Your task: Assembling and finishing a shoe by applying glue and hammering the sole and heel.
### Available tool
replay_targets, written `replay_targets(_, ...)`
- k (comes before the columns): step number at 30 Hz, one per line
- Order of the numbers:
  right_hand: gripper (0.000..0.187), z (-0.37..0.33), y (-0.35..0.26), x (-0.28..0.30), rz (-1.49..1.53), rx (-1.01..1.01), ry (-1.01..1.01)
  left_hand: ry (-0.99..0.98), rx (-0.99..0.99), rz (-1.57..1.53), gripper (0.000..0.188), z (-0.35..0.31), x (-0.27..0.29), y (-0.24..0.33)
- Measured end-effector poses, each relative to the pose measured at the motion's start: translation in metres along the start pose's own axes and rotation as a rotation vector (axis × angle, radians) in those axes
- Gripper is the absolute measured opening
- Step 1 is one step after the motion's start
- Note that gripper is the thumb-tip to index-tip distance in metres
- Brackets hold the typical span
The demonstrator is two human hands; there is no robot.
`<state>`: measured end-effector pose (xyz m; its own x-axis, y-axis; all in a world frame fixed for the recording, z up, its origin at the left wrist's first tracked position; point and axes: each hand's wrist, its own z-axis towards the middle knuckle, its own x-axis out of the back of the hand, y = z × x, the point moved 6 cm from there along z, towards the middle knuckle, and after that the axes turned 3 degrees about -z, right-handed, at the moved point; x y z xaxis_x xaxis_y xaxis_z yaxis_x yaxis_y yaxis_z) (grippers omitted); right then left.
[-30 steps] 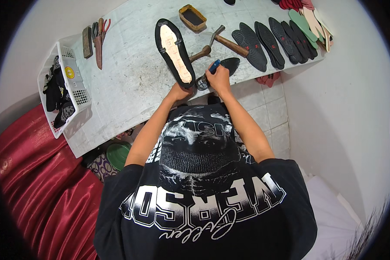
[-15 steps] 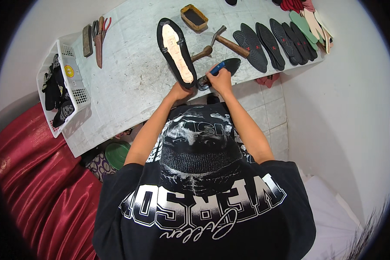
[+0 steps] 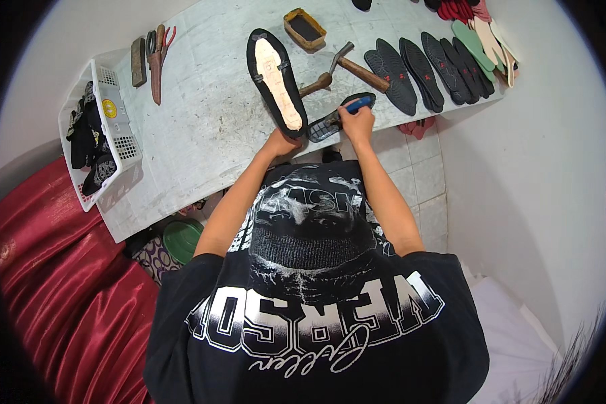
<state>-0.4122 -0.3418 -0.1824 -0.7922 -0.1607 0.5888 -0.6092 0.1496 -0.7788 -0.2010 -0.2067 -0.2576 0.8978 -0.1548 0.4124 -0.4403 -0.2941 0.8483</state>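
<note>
My left hand (image 3: 281, 143) is closed on the lower end of a black shoe upper (image 3: 256, 73), which is turned so its pale insole board (image 3: 274, 81) faces up. A small bow shows at its far end. My right hand (image 3: 357, 124) grips a slim blue-handled tool (image 3: 358, 105), its working end hidden by the fingers. Beneath that hand, near the table's front edge, lies a black shoe sole (image 3: 322, 129) with a grid pattern on its near part. The shoe upper and the sole are side by side.
A hammer (image 3: 362, 71) and a second wooden-handled tool (image 3: 316, 85) lie beyond the sole. An open yellowish tin (image 3: 287, 24) stands farther back. Several black soles (image 3: 421, 74) line the right. At left are scissors (image 3: 151, 46), a block (image 3: 138, 62) and a white basket (image 3: 127, 149).
My right hand has moved right and slightly forward along the sole with the blue-handled tool, uncovering the sole's gridded near part. My left hand keeps its hold on the shoe upper.
</note>
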Motion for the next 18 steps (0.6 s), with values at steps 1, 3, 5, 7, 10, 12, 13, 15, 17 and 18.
replay_targets(1,0.02,0.005,0.009,0.009,-0.003,-0.067,0.071,0.0,-0.001,-0.001,0.043,0.0,0.001,0.002)
replay_targets(3,0.02,0.007,0.008,0.013,0.042,-0.034,0.107,0.051,-0.017,-0.088,0.042,0.0,0.005,0.005)
replay_targets(5,0.019,0.001,-0.001,0.009,0.03,-0.025,0.042,0.06,-0.032,-0.091,0.041,0.0,0.006,0.006)
replay_targets(7,0.02,-0.006,-0.009,0.002,0.051,-0.072,-0.093,0.067,-0.048,-0.093,0.04,0.0,0.007,0.008)
replay_targets(10,0.019,-0.002,0.001,-0.003,0.091,-0.102,-0.084,0.056,-0.04,-0.082,0.04,0.0,0.006,0.005)
replay_targets(12,0.018,0.006,0.009,0.013,0.104,-0.093,0.015,0.016,0.005,-0.029,0.042,-0.001,0.002,0.005)
replay_targets(13,0.018,0.009,0.012,0.023,0.114,-0.086,0.115,0.015,0.006,-0.031,0.042,-0.001,0.004,0.008)
replay_targets(15,0.019,0.01,0.013,0.026,0.135,-0.078,0.143,-0.056,0.079,-0.027,0.043,-0.001,0.005,0.006)
replay_targets(17,0.02,0.007,0.01,0.017,0.093,-0.086,0.034,-0.016,0.061,-0.063,0.041,-0.002,0.006,0.009)
replay_targets(18,0.02,0.007,0.011,0.015,0.094,-0.085,0.036,0.021,0.042,-0.1,0.04,-0.002,0.007,0.011)
